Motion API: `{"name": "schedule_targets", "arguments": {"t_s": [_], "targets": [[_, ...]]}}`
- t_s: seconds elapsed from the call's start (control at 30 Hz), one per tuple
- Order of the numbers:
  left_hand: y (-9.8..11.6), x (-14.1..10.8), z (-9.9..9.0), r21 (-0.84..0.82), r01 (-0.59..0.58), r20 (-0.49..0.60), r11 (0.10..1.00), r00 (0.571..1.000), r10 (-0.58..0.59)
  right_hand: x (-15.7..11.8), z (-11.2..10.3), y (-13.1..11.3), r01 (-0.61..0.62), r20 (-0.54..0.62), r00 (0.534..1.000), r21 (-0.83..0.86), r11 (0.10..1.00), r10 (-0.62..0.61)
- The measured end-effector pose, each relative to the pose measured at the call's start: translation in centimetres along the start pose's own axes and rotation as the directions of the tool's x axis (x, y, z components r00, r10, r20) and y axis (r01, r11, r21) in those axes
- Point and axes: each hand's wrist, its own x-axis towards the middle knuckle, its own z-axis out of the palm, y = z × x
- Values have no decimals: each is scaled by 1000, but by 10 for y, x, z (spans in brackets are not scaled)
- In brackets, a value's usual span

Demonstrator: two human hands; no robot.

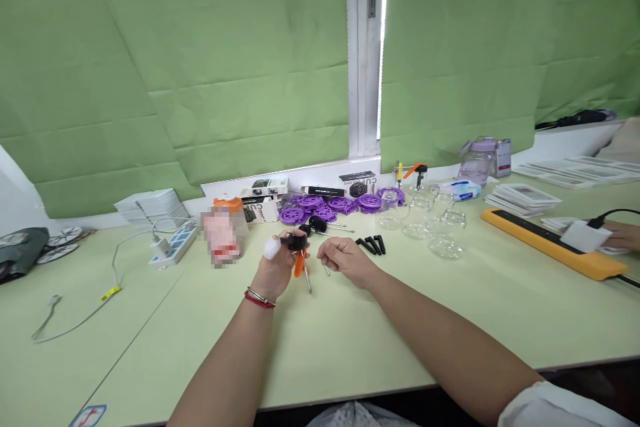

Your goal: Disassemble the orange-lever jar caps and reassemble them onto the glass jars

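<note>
Currently, our left hand grips a black part just below the frame's centre; our right hand curls narrow, its contents unclear. Brushing the desk, it might knock the small metal pin astray.

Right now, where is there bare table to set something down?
Bare tabletop lies between the tagged cable and the left forearm, and again between the right forearm and the orange bar. Beyond the left hand and right hand it's crowded: boxes, purple parts and glass jars.
</note>
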Motion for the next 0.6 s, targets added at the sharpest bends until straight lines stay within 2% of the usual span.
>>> {"name": "schedule_targets", "arguments": {"t_s": [0.07, 0.13, 0.17, 0.23, 0.27, 0.33, 0.4, 0.47, 0.53, 0.6], "targets": [[-8, -1, 6, 180, -231, -66, 956, 967, 246, -4, 4, -6, -75, 59, 996, 117, 990, 68], [-17, -3, 12, 441, -367, -62, 819, 898, 436, -8, 10, -11, -143, 138, 984, 209, 967, 116], [-21, -3, 14, 560, -401, -20, 725, 868, 496, -10, 12, -14, -169, 171, 977, 238, 957, 130], [-27, -5, 17, 714, -439, 94, 546, 832, 547, -13, 15, -17, -202, 200, 968, 255, 946, 152], [-29, -5, 18, 749, -452, 148, 484, 826, 543, -13, 16, -17, -209, 196, 967, 246, 947, 162], [-30, -6, 17, 775, -476, 220, 416, 820, 528, -13, 15, -16, -208, 175, 969, 195, 958, 175], [-29, -6, 16, 765, -504, 243, 401, 803, 545, -10, 11, -11, -170, 133, 979, 92, 981, 158], [-29, -5, 12, 738, -507, 190, 445, 789, 585, -6, 6, -4, -100, 76, 991, -96, 990, 108], [-29, -2, 6, 731, -426, 64, 533, 821, 568, -2, 0, 2, -24, 30, 999, -354, 935, 37], [-30, 4, -2, 759, -280, -49, 587, 876, 480, 1, -4, 7, 40, 30, 999, -589, 807, -28]]}}
